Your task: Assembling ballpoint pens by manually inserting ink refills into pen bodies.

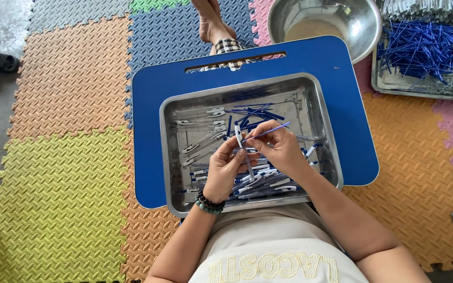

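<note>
Steel, shallow and rectangular, a tray (170,157) sits on a blue lap table (148,131) over the knees of a person seated on coloured foam floor mats (64,173). Both hands meet above the middle of the tray.

The left hand (225,170), a beaded bracelet (208,203) at its wrist, pinches a white pen barrel (239,137) upright between thumb and fingertips. The right hand (279,149) grips a thin blue refill (271,129) between thumb and forefinger; the refill slants up and away from those fingers, its near end meeting the top of the barrel. Both hands are closed on their parts, neither one loose.

Below the fingers and toward the person's body lies a heap of assembled pens (263,183), white and blue. Beyond the fingertips lie loose blue refills (252,112), and to the left of the left hand's fingers rest empty white barrels (200,137).

Judging by looks, the refill is very light, thin and slightly bendy, so it is best pinched close to the end being guided, gently, to avoid bowing. The barrel seems light, stiff, smooth plastic, safest held around its middle.

Farther beyond the fingers stand a steel bowl (363,31) and a 2nd tray (381,86) piled with blue refills. A bare foot (211,23) rests on the mats past the table.
</note>
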